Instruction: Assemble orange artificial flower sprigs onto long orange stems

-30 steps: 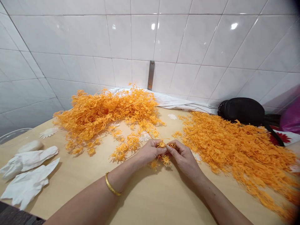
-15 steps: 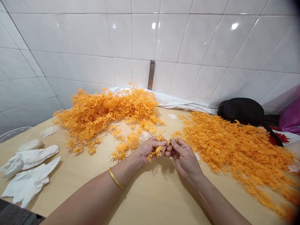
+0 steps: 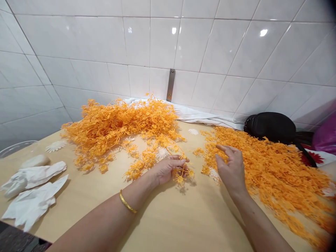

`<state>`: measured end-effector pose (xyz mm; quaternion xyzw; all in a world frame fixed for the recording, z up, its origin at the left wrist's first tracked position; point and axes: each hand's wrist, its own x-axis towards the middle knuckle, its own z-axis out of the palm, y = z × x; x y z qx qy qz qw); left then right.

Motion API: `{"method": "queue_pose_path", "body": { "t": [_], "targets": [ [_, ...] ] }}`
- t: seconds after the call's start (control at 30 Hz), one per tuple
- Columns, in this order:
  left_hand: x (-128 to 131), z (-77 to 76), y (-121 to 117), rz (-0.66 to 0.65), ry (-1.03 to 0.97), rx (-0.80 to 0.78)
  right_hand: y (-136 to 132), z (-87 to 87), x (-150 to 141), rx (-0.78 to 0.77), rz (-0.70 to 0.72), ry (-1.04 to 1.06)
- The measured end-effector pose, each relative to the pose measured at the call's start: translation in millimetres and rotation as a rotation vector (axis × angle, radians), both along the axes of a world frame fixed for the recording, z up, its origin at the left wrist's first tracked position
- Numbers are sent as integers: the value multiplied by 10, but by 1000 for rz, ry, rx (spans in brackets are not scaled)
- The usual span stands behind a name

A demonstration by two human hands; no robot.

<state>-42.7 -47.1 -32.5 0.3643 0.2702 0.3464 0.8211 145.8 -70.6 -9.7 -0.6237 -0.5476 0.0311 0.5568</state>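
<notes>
Just right of the table's middle, my left hand (image 3: 166,170) pinches an orange plastic flower sprig (image 3: 179,179), whose small spiky heads hang below the fingers. My right hand (image 3: 232,169) holds nothing; its fingers are apart, over the near-left edge of a loose heap of small orange plastic pieces (image 3: 275,171). Behind my left hand lies a tangled pile of orange flower sprigs (image 3: 123,122) with thin stems. A white daisy-shaped petal piece (image 3: 162,153) rests beside the sprigs, and another white petal piece (image 3: 193,131) lies farther back between the two heaps.
White gloves (image 3: 34,178) lie at the left table edge, near a white petal disc (image 3: 56,146). A black pouch (image 3: 270,126) and a purple bag (image 3: 325,136) are at the back right. White cloth (image 3: 196,113) runs along the tiled wall, below a metal strip (image 3: 170,85).
My right hand has let go and moved right, away from my left hand, to the right heap with fingers spread. The left hand stays in place, still holding the sprig.
</notes>
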Motion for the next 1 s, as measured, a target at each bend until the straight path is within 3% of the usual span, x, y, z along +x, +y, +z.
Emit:
{"method": "queue_pose_path", "body": {
  "t": [0.1,0.27,0.4,0.47,0.63,0.77,0.87,1.0],
  "targets": [
    [-1,14,-5,-10,-73,-44,-58,-35,-86,57,-9,-310],
    [30,15,-18,-11,-59,-70,-140,-92,-367,27,224,-472],
    [65,0,-48,29,-40,-39,-148,-134,-462,-66,302,-536],
    [68,-2,-62,40,-28,-30,-149,-139,-462,-104,362,-407],
    [59,-1,-63,103,-4,-28,-146,-123,-443,-259,593,263],
    [65,22,-53,182,-22,-92,-99,-125,-407,-321,570,688],
    [72,40,-60,197,-33,-107,-74,-147,-405,-334,544,808],
    [78,33,-82,151,-81,-47,-91,-182,-472,-288,642,719]
  ]
}}
